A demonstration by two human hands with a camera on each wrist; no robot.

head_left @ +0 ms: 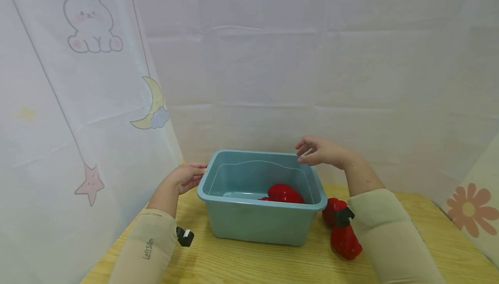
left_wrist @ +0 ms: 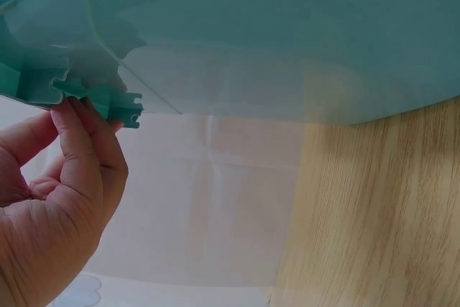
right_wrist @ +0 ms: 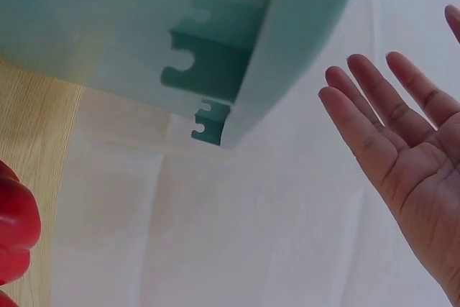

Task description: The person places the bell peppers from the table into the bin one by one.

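Observation:
A teal plastic bin (head_left: 234,223) stands on the wooden table (head_left: 273,264). One red pepper (head_left: 284,193) lies inside it near the front right. Two more red peppers (head_left: 345,238) lie on the table just right of the bin, partly behind my right forearm. My left hand (head_left: 189,176) holds the bin's left rim; in the left wrist view its curled fingers (left_wrist: 86,141) touch the ribbed underside of the rim (left_wrist: 108,102). My right hand (head_left: 317,152) hovers over the bin's far right corner, fingers straight and holding nothing (right_wrist: 410,149). A red pepper (right_wrist: 14,228) shows at the left edge.
White cloth walls close in behind and on both sides, the left one printed with a bunny (head_left: 89,17), a moon (head_left: 153,104) and a star (head_left: 90,183). A flower print (head_left: 469,208) is at the right. Bare table lies in front of the bin.

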